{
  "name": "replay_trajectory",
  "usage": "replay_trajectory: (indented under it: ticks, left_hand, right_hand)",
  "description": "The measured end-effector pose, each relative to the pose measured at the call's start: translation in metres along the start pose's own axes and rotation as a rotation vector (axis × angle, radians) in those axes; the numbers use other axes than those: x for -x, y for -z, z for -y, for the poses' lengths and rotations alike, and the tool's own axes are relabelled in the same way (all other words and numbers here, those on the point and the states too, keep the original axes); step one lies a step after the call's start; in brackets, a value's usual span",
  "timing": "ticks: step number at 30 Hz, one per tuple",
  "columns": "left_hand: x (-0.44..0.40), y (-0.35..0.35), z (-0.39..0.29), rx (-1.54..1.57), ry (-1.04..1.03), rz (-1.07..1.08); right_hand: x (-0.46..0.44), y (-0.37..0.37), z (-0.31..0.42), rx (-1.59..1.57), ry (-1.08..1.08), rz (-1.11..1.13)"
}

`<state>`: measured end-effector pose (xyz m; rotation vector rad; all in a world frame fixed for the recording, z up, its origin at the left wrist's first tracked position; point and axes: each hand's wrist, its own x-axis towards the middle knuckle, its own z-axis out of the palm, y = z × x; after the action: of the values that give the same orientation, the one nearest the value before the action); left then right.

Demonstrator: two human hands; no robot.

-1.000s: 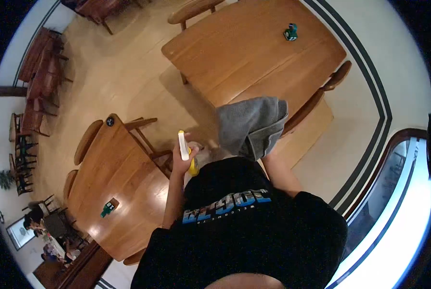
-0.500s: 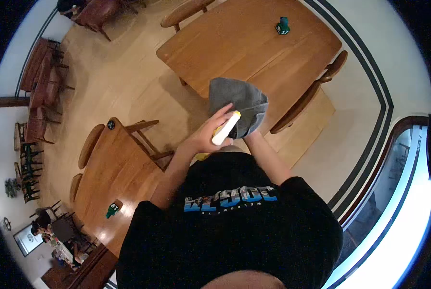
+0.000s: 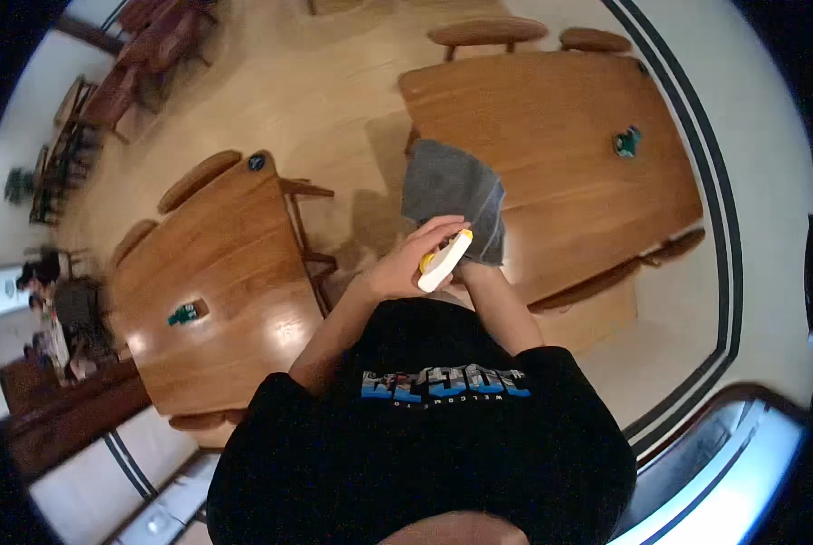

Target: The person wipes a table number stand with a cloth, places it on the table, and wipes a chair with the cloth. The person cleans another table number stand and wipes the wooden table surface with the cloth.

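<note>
left hand has swung over to the grey cloth, its grip clasping a smooth white-and-yellow sprayer; right forearm ends under the cloth, grip hidden, state unclear. a glossy wooden table stands left, a second, curve-edged table right.

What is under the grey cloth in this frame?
The right forearm runs up to the lower edge of the grey cloth. The right hand is covered, so its grip cannot be seen. The cloth also hides part of the right-hand wooden table.
</note>
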<state>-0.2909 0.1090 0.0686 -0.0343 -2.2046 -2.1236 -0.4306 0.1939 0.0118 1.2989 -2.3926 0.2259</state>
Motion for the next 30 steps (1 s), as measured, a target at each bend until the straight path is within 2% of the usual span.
replay_trajectory:
  ticks: [2,4,5,7,9,10,12,17,18,19,21,22,27,28,30]
  left_hand:
    - [0.021,0.02,0.002,-0.17,-0.018,-0.118]
    - [0.052,0.039,0.02,0.175,0.039,-0.406]
    - [0.07,0.05,0.054,0.166,0.037,-0.466]
    - [0.102,0.076,0.121,0.103,-0.149,-0.873]
    - [0.12,0.087,0.078,0.063,-0.024,-1.179]
    - [0.135,0.099,0.088,0.065,-0.028,-1.214]
    - [0.171,0.124,0.121,-0.354,0.062,-1.282]
    - [0.207,0.167,0.146,-0.339,0.108,-1.56]
    - [0.21,0.176,0.148,-0.333,0.104,-1.593]
    - [0.213,0.183,0.15,-0.314,0.125,-1.625]
    - [0.218,0.195,0.151,-0.274,0.169,-1.686]
    - [0.221,0.202,0.15,-0.259,0.188,-1.711]
    - [0.218,0.232,0.144,-0.226,0.208,-1.775]
    - [0.212,0.239,0.148,-0.215,0.202,-1.8]
    - [0.201,0.248,0.158,-0.125,0.159,-1.856]
  right_hand:
    - [-0.04,0.031,0.012,-0.568,0.015,-0.106]
    - [-0.051,0.026,0.033,-0.634,0.149,-0.082]
    - [-0.067,0.017,0.045,-0.65,0.209,-0.065]
    - [-0.084,0.009,0.069,-0.664,0.317,-0.034]
    - [-0.091,0.005,0.085,-0.657,0.408,-0.01]
    - [-0.099,0.0,0.097,-0.65,0.451,0.004]
    - [-0.108,-0.005,0.119,-0.632,0.535,0.03]
    - [-0.144,-0.013,0.171,-0.562,0.754,0.036]
    - [-0.119,0.01,0.13,-0.545,0.798,0.039]
    - [-0.122,-0.002,0.131,-0.528,0.841,0.047]
    - [-0.179,-0.028,0.221,-0.494,0.928,0.063]
    - [-0.188,-0.031,0.231,-0.479,0.964,0.065]
    - [-0.202,-0.201,0.222,-0.719,0.906,-0.056]
    - [-0.223,-0.199,0.228,-0.718,0.934,-0.054]
    - [-0.281,-0.147,0.251,-0.834,1.011,0.262]
